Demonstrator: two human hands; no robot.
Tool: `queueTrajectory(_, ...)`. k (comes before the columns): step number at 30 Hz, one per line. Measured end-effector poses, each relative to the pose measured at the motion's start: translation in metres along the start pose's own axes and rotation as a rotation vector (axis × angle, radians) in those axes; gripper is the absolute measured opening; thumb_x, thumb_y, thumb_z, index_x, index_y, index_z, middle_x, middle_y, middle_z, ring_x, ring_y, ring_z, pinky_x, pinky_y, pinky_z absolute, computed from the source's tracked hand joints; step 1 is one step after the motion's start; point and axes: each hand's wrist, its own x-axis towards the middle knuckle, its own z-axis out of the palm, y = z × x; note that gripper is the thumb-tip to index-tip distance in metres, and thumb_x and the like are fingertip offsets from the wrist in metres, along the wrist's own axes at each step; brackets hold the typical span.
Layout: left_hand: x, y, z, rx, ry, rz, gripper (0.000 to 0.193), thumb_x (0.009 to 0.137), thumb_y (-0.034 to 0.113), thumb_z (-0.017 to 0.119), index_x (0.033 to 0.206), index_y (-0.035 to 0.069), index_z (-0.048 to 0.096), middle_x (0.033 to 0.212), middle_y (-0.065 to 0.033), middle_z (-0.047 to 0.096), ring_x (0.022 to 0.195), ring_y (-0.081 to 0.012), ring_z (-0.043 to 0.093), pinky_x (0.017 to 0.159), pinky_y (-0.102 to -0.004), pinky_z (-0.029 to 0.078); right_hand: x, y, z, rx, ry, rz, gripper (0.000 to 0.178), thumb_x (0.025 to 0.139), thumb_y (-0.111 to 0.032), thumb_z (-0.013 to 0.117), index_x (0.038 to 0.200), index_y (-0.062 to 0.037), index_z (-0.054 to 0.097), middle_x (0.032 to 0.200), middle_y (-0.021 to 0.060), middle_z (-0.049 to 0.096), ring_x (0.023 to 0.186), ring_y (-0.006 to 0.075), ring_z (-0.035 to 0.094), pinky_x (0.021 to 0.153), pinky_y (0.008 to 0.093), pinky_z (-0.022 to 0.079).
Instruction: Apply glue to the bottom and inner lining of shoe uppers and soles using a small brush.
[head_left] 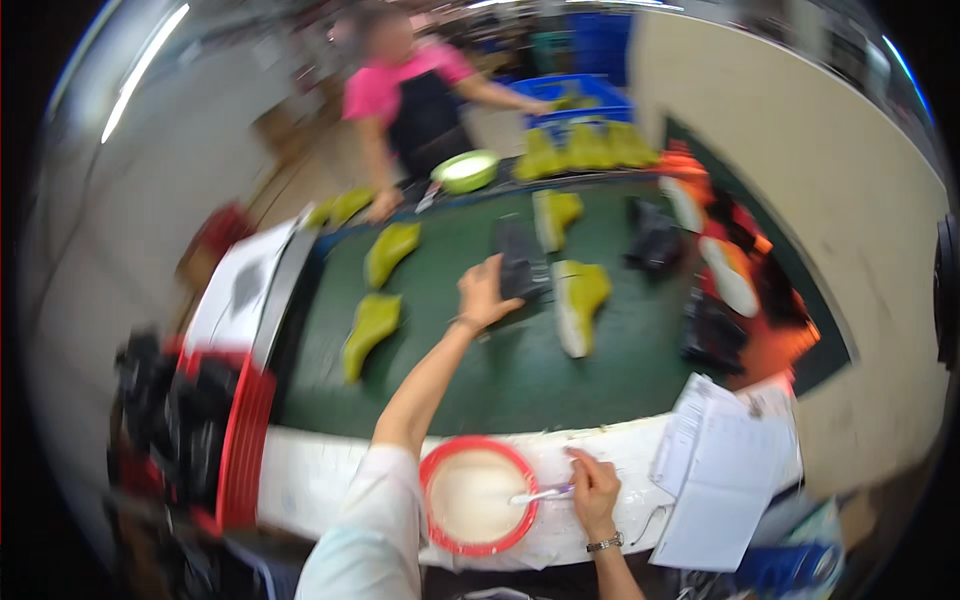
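My left hand reaches out over the green conveyor belt, its fingers and thumb at the near left side of a black shoe upper, which they seem to grip. Blur hides the exact contact. To its right lie yellow-green, boot-shaped shoe lasts, the nearer last showing a pale sole. Closer to me, a red-rimmed bowl holds a creamy white liquid. My right hand is closed on a thin brush with a pale purple-white handle, its far end over the bowl.
Across the belt a person in pink reaches into a blue crate. A green bowl sits at the far edge. Orange-lit shoes are at the right. Papers lie near right; a red crate with black items stands left.
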Motion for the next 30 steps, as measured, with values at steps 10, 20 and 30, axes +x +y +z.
queueTrajectory(10,-0.194,0.059,-0.186,-0.624,0.14,-0.089,0.043,0.081,0.014,0.075,0.123,0.008,0.069,0.121,-0.0164,0.064,0.104,-0.03,0.066,0.085,-0.0387,0.057,-0.008,0.019,0.006,-0.081,-0.086,-0.05,0.028,0.107,-0.019,0.053,0.117,-0.0041,0.075,0.076,0.003,0.062,0.067,0.0105,0.05,0.063,0.029,0.042)
queueTrajectory(20,-0.437,-0.027,-0.359,0.315,0.594,-0.451,0.033,0.08,0.006,0.072,0.113,0.011,0.072,0.113,-0.0127,0.067,0.112,-0.0307,0.061,0.098,-0.0444,0.047,-0.008,0.01,0.006,-0.008,-0.092,-0.094,0.033,0.108,-0.02,0.051,0.106,0.0015,0.076,0.088,0.0136,0.075,0.073,0.02,0.06,0.07,0.0361,0.047)
queueTrajectory(30,-0.484,-0.185,-0.485,0.809,0.598,-1.076,0.034,0.088,0.026,0.074,0.119,0.011,0.072,0.102,-0.0144,0.073,0.096,-0.0355,0.07,0.088,-0.0513,0.052,-0.01,0.021,0.009,-0.017,-0.015,-0.07,0.041,0.111,-0.028,0.047,0.104,0.0012,0.075,0.064,-0.0038,0.049,0.06,0.0064,0.039,0.054,0.027,0.032)
